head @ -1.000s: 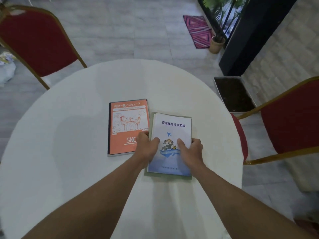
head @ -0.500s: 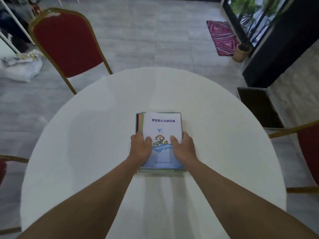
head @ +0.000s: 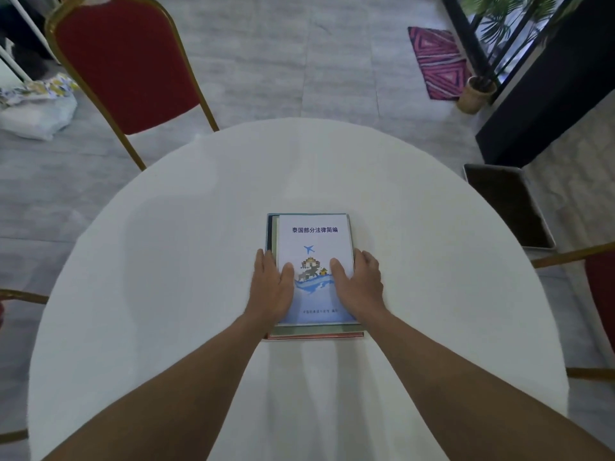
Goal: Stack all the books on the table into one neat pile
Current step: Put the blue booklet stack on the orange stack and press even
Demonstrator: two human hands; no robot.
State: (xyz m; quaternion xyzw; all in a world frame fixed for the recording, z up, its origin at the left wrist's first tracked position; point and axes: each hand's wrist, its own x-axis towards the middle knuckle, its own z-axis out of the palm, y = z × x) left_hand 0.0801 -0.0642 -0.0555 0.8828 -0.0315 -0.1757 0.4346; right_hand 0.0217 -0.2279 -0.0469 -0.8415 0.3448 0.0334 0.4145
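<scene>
One pile of books (head: 314, 331) lies in the middle of the round white table (head: 166, 294). On top is a white and blue book (head: 312, 237) with a plane and a whale drawing. Green and orange edges of the books below show at the near side and the left. My left hand (head: 271, 287) grips the pile's left side, thumb on the cover. My right hand (head: 361, 284) grips the right side the same way.
A red chair with a gold frame (head: 126, 61) stands at the far left of the table, another (head: 599, 287) at the right. On the floor are a dark planter box (head: 506, 207), a potted plant (head: 476, 94), a pink rug (head: 436, 61) and a white bag (head: 36, 108).
The white and green books moved left onto the orange book, which is now covered. Both hands then slid to the pile's sides.
</scene>
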